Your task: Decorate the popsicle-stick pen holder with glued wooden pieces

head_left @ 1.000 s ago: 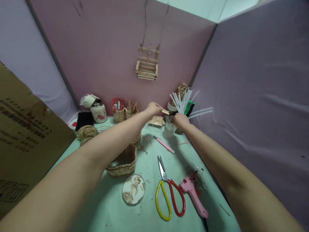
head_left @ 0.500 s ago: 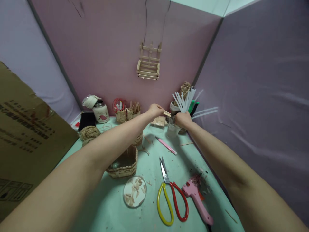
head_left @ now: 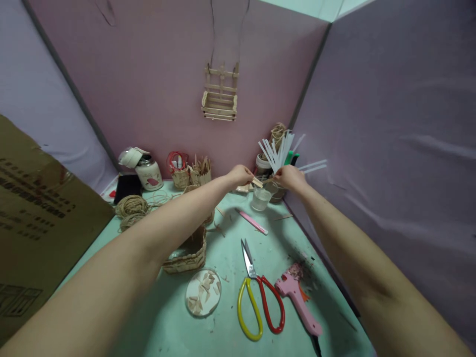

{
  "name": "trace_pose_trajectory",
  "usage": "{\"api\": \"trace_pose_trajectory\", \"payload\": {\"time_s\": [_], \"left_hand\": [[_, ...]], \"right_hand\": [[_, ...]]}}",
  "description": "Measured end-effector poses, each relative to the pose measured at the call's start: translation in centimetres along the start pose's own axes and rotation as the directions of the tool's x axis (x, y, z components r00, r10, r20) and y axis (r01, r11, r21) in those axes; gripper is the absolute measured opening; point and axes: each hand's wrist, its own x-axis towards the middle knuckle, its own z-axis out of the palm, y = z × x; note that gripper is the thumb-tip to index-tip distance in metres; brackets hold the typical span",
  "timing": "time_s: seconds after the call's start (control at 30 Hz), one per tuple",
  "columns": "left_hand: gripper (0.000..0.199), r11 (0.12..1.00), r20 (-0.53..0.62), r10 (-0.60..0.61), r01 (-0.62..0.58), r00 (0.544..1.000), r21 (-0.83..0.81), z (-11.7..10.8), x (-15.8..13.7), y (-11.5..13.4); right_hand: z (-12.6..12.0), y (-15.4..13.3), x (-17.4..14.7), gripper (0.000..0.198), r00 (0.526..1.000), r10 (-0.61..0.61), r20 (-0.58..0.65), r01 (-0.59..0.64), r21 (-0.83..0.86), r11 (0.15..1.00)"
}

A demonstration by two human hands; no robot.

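Pinched in my left hand (head_left: 241, 175) are short pale wooden sticks (head_left: 258, 182), their ends pointing right over a clear plastic cup (head_left: 261, 200). My right hand (head_left: 291, 177) is closed on a thin brownish stick (head_left: 268, 180), which reaches left toward the wooden sticks. Whether the two touch is too small to tell. The cup seems to hold a clear liquid. Just behind my right hand, white glue sticks (head_left: 277, 152) fan out of a container that is mostly hidden.
Below the hands lie a pink cutter (head_left: 253, 221), scissors (head_left: 250, 263) and a pink glue gun (head_left: 301, 302). A round white dish (head_left: 203, 292) holds wood chips. My left forearm partly covers a woven basket (head_left: 189, 260). A small wooden swing seat (head_left: 220, 99) hangs at the back wall.
My right hand has risen from the cup's rim and now shows a thin stick in its fingers. The left hand keeps its sticks, now tilted further down. The whole view has shifted slightly.
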Motion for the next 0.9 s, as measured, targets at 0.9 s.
{"api": "trace_pose_trajectory", "payload": {"time_s": [0.9], "left_hand": [[0.01,0.941,-0.044,-0.122,0.101,0.992,-0.324,4.6,2.5,0.5]], "right_hand": [[3.4,1.0,-3.3,0.021,0.968,0.247,0.04,-0.168,0.837,0.521]]}}
